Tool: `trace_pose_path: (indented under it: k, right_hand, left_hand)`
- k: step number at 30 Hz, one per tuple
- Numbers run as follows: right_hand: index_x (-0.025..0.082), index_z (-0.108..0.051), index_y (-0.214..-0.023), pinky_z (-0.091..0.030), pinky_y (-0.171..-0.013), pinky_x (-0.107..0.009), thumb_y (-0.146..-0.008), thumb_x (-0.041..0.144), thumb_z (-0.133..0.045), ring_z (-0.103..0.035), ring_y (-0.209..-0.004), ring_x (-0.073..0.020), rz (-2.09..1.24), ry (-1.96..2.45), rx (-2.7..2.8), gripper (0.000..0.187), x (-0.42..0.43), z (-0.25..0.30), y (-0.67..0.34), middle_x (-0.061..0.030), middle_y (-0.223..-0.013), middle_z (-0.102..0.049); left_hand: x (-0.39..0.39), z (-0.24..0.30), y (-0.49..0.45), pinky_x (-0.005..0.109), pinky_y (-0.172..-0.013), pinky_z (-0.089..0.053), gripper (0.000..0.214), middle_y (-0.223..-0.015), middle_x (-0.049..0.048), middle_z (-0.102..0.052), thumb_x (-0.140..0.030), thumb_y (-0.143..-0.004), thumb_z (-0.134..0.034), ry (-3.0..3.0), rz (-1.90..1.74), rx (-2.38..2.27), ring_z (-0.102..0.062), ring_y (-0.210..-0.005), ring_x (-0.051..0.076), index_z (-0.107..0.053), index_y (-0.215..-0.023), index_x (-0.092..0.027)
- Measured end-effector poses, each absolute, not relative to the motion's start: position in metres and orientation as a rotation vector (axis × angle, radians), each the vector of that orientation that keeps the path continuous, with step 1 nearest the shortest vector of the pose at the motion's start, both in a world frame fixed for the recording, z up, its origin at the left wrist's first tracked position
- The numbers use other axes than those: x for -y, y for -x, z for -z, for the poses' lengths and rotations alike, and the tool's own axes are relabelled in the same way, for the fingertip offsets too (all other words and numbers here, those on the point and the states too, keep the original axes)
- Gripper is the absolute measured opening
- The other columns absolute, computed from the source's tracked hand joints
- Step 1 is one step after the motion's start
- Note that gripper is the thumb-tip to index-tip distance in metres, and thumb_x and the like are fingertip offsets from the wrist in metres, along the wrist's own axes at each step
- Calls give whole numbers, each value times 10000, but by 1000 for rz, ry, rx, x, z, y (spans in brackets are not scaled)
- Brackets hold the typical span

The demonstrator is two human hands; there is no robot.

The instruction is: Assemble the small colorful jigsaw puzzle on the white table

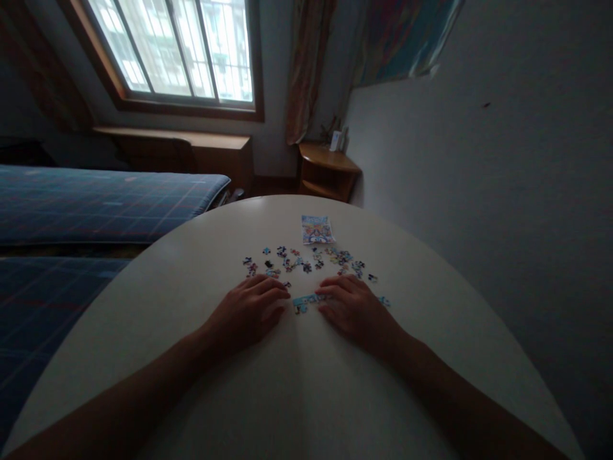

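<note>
A short strip of joined light-blue jigsaw pieces [301, 300] lies flat on the white table. My left hand [246, 306] rests just left of the strip, fingers loosely bent and thumb apart, with no piece visible in it. On the other side, my right hand [357, 310] lies across the strip's right part with fingers stretched out, hiding some of it. A light-blue piece [384, 301] shows beyond that hand. Loose jigsaw pieces [307, 267] are scattered in a band beyond both hands. Behind them is a small printed picture sheet [317, 230].
The round white table [215, 236] fills the foreground. To the left are plaid mattresses [105, 198]. A wooden corner shelf [328, 157] and a window [182, 51] are at the back, with a pale wall [479, 172] on the right.
</note>
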State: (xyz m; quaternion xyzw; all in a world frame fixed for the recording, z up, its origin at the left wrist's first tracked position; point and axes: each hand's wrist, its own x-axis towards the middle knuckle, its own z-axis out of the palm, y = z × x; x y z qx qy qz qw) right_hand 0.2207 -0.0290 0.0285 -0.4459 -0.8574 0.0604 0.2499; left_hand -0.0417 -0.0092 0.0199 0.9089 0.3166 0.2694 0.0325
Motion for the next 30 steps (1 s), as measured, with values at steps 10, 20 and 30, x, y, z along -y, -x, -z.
trace_pose_path:
  k: [10, 20, 30]
  right_hand:
    - [211, -698, -1056, -481, -954, -391, -878, 244, -685, -608, -1032, -212, -245, 1158, 2361, 181, 33, -27, -205, -55, -1064, -710]
    - [209, -734, -985, -471, -843, -358, -944, 285, -616, -644, -896, -205, 29, 1111, 2521, 147, 29, -30, -199, -50, -970, -732]
    - [180, -690, -910, -438, -801, -323, -966, 240, -561, -657, -840, -191, 160, 1084, 2501, 153, 27, -28, -196, -51, -908, -742]
  left_hand:
    - [9, -17, 29, 365, -887, -551, 244, -1049, 39, -736, -91, -891, -554, -2820, -765, -836, -642, -997, 203, -654, -1088, -194]
    - [6, -17, 26, 352, -870, -534, 107, -983, 46, -726, -165, -919, -590, -2798, -763, -861, -645, -943, 195, -653, -1001, -192]
    - [6, -19, 22, 333, -867, -529, 121, -938, 30, -729, -169, -936, -553, -2790, -825, -840, -640, -894, 172, -665, -902, -199]
